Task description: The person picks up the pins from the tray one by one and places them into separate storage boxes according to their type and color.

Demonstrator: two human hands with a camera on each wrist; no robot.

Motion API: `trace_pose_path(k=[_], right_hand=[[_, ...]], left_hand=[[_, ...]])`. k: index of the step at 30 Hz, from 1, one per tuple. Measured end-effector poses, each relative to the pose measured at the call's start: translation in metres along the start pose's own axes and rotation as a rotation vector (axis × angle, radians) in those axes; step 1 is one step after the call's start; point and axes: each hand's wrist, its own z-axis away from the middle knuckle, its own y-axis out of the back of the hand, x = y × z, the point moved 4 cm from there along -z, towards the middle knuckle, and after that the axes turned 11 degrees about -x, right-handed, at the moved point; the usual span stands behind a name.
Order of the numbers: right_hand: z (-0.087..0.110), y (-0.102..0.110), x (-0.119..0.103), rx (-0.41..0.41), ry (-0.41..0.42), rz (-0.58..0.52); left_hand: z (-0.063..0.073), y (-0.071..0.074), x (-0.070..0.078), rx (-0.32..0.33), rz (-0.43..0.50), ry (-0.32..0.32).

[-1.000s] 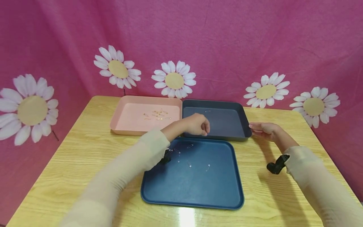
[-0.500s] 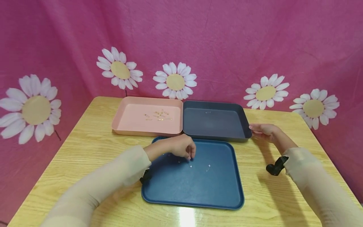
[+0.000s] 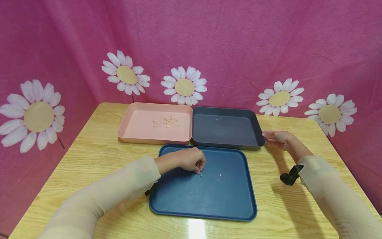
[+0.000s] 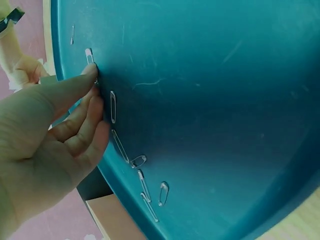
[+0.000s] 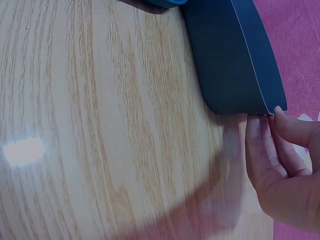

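Note:
Over the blue tray (image 3: 203,202), my left hand (image 3: 191,160) has its thumb and fingertips on a safety pin (image 4: 89,52), pinching it; the pin's end shows past the thumb. A separate safety pin (image 3: 219,177) lies to the right of that hand. Several more, such as a silver safety pin (image 4: 113,107), lie in the same tray, mostly hidden by the hand in the head view. My right hand (image 3: 278,138) pinches the right wall of the dark grey tray (image 5: 230,65), thumb at the rim and fingers outside.
Behind the blue tray, a pink tray (image 3: 134,132) holds several gold-coloured safety pins (image 3: 165,122). The dark grey tray beside it has one safety pin (image 3: 219,119) in it. All stand on a wooden table (image 3: 80,146) before a pink flowered cloth (image 3: 226,49).
My left hand has moved from the near-left edge of the dark grey tray down and left to the blue tray, and now pinches a safety pin there. My right hand stays put.

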Motion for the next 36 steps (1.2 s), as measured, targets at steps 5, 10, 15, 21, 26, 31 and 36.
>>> trace_pose_path(k=[5,10,15,21,26,31,36], right_hand=[[0.001,0.0,-0.001,-0.006,0.012,-0.005],[0.001,0.0,-0.001,0.003,0.01,0.006],[0.001,0.001,-0.002,0.003,0.007,0.025],[0.0,0.002,-0.001,0.01,0.004,0.03],[-0.002,0.001,0.0,0.016,-0.006,0.033],[-0.002,0.001,-0.001,0.03,-0.005,0.06],[-0.001,0.001,-0.001,0.033,0.001,0.045]], left_hand=[[0.001,0.001,0.004,-0.051,-0.047,0.022],[-0.001,0.002,0.004,-0.085,-0.028,0.029],[-0.001,0.007,0.004,-0.109,-0.002,0.041],[-0.002,0.015,0.004,-0.1,0.059,0.018],[0.001,0.022,0.005,-0.044,0.129,0.005],[0.005,0.03,0.007,-0.01,0.148,0.013],[0.005,0.036,0.006,-0.009,0.132,0.016]])
